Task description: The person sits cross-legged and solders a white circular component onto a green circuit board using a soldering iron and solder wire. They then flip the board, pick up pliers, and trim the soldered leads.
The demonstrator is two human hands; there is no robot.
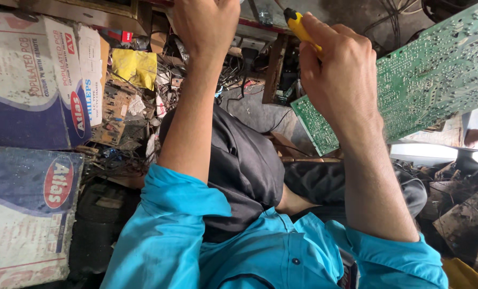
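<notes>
At the far left, flat cardboard boxes [30, 80] are stacked on edge, seemingly stored out of the way of the work. Just right of them lies a heap of scrap: a brown board [113, 115], a yellow cloth [135, 67] and tangled wires [233, 75], all too jumbled to sort out piece by piece.

The left hand [206, 24] reaches up to the top edge of the view, the forearm rising from a rolled blue sleeve [180, 214]. Its fingers are cut off by the frame, so whether it grips anything cannot be told.

Apart from it, the right hand [338, 69] is closed around a yellow-handled tool [299, 25]. Only the handle's end pokes out above the knuckles; the working tip is hidden, so the kind of tool is uncertain. The hand sits in front of the near edge of a large green circuit board [437, 75], which stands tilted with its solder side towards the camera, probably propped so the joints can be reached. What holds the board up is hidden, and its right end runs out of view.

Below the arms, dark trousers [244, 166] cover the person's lap. At lower right, more scrap boards [464, 219] lie in shadow, hard to make out.
</notes>
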